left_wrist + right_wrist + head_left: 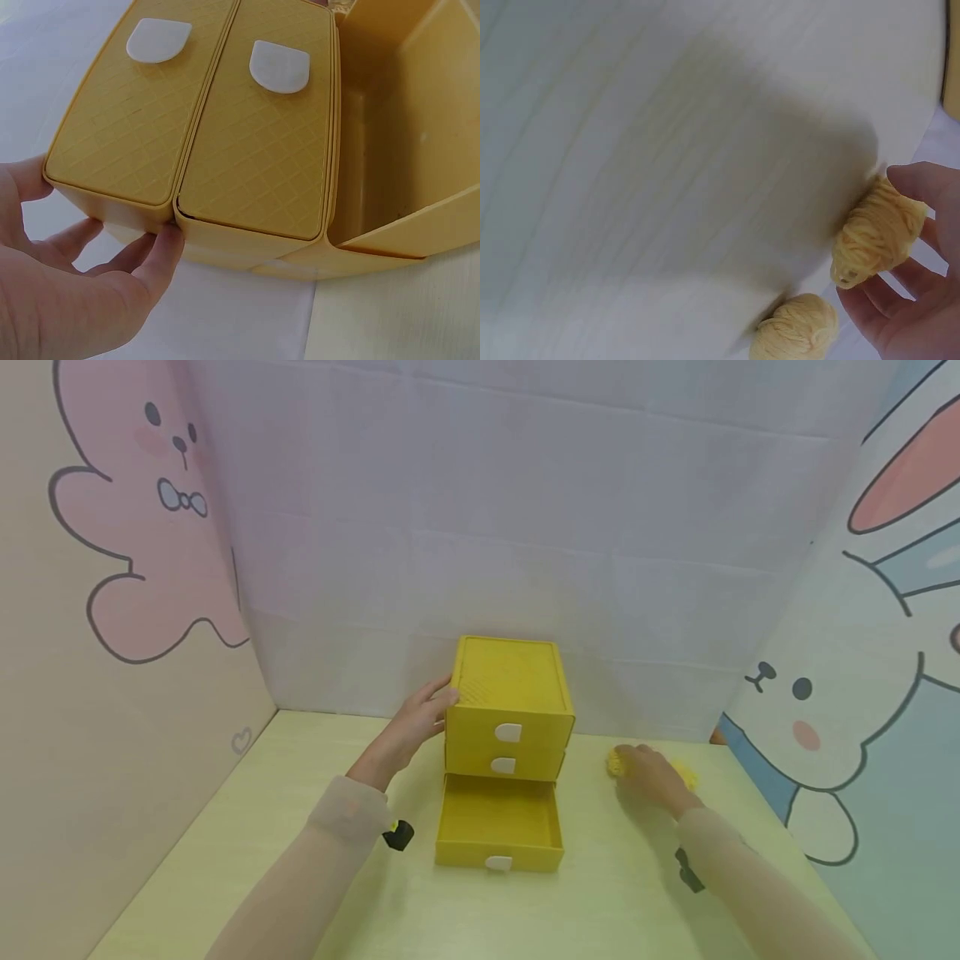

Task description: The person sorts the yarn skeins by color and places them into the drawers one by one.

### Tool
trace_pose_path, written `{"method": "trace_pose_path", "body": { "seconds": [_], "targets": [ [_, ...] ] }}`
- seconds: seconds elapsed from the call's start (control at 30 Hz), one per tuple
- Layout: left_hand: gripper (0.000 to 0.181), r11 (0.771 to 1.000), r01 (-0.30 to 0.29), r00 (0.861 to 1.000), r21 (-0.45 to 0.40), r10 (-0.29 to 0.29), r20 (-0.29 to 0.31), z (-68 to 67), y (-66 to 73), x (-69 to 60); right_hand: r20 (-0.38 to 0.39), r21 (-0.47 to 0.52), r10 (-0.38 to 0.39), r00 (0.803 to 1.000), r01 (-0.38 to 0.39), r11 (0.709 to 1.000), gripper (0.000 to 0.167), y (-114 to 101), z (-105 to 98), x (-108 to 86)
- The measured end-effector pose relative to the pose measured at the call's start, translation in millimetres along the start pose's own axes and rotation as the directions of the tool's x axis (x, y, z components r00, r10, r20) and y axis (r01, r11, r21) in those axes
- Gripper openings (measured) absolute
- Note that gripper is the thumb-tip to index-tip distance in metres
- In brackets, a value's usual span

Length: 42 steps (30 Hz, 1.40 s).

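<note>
A yellow drawer unit [512, 681] stands against the back wall, its bottom drawer [498, 857] pulled out and the two above it closed. My left hand [411, 727] rests against the unit's left side near the top. In the left wrist view its fingertips touch the side panel [247, 244], with the thumb at the upper edge. To the right of the unit, my right hand [651, 774] holds a ball of yellow yarn [877, 232] between thumb and fingers, at the table surface. A second yellow yarn ball [795, 330] lies beside that hand, partly covered in the head view.
White tabs [507, 732] stick out from the drawer fronts. The pale wooden table [600, 902] is bounded by a white back wall [510, 510] and side walls printed with cartoon animals. A dark wrist device [399, 835] shows at the left sleeve.
</note>
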<state>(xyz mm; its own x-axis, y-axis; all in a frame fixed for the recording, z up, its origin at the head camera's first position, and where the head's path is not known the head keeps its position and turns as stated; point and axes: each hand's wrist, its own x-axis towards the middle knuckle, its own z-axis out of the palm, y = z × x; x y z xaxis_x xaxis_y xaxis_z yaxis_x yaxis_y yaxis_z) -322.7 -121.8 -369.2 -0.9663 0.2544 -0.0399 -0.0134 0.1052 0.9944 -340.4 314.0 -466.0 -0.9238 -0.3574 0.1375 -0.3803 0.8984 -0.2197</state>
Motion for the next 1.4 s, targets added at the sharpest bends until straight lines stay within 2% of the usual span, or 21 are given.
{"method": "trace_pose_path", "body": {
  "seconds": [0.2, 0.5, 0.73, 1.13, 1.4],
  "targets": [
    [0.067, 1.0, 0.006, 1.0, -0.004, -0.006, -0.006, 0.5, 0.9, 0.1, -0.014, 0.008, -0.062, 0.998, 0.062, 0.998, 0.045, -9.0, -0.5, -3.4],
    [0.065, 1.0, 0.001, 1.0, -0.008, -0.001, -0.005, 1.4, 0.7, -0.3, -0.023, 0.084, -0.078, 0.997, 0.08, 0.993, 0.042, -15.3, 3.1, -6.7],
    [0.066, 1.0, 0.007, 1.0, -0.001, -0.007, -0.008, 1.5, 1.8, -0.3, -0.035, 0.136, -0.118, 0.992, 0.121, 0.983, 0.043, -25.8, -0.7, -14.0],
    [0.067, 1.0, 0.012, 1.0, -0.002, -0.012, -0.007, 0.3, 1.0, -0.5, 0.001, 0.241, -0.196, 0.981, 0.19, 0.952, 0.048, -76.2, -23.8, -33.8],
    [0.067, 1.0, 0.003, 1.0, 0.004, -0.003, -0.004, 0.8, 0.6, -0.2, -0.025, 0.215, -0.279, 0.96, 0.277, 0.936, 0.047, -106.4, -30.5, -37.0]
  ]
}}
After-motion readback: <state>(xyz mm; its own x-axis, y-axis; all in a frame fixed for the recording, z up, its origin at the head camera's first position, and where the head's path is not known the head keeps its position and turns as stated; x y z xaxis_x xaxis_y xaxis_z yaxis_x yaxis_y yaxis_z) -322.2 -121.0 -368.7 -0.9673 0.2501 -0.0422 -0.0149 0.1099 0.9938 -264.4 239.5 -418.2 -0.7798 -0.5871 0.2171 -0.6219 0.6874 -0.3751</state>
